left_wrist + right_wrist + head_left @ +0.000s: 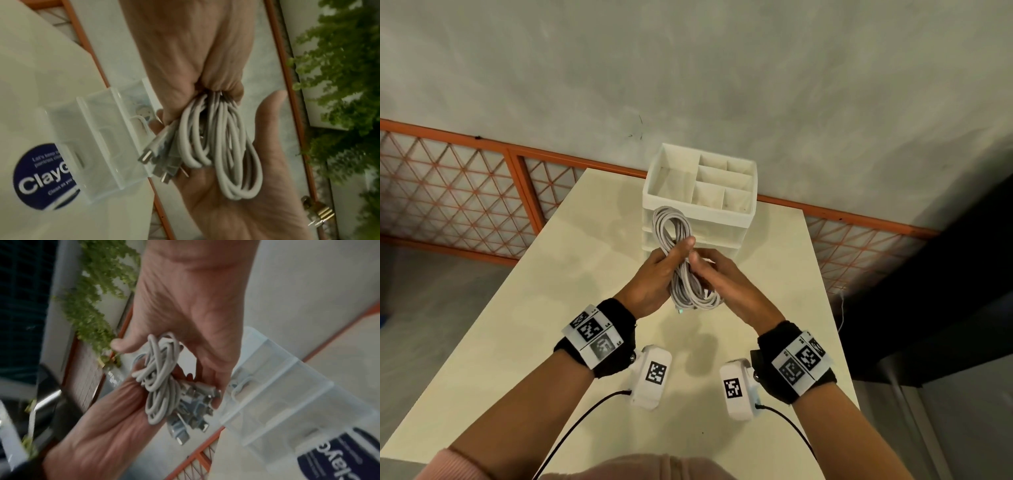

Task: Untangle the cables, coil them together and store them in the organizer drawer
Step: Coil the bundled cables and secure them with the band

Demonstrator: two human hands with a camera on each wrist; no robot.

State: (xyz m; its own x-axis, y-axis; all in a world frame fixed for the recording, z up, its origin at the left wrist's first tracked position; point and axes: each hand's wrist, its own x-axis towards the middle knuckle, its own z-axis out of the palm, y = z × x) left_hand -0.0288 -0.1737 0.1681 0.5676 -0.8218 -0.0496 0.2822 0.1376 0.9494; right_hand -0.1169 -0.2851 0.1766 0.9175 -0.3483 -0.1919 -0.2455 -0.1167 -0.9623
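Cables (690, 291) looked untangled and coiled into one bundle, held over the table (544, 308) at 6 o'clock of the organizer (722, 216). Left hand (654, 281) gripped the bundle's middle; right hand (726, 284) lay flat against its lower loops. Drawers looked closed, so storing remained.

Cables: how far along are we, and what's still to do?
Done: the cables look untangled and gathered into one coil. In hand: the left hand grips the coil's middle above the table, and the right hand supports its lower end. Left: the organizer stands behind and its drawers look shut, so opening one and storing the coil remain.
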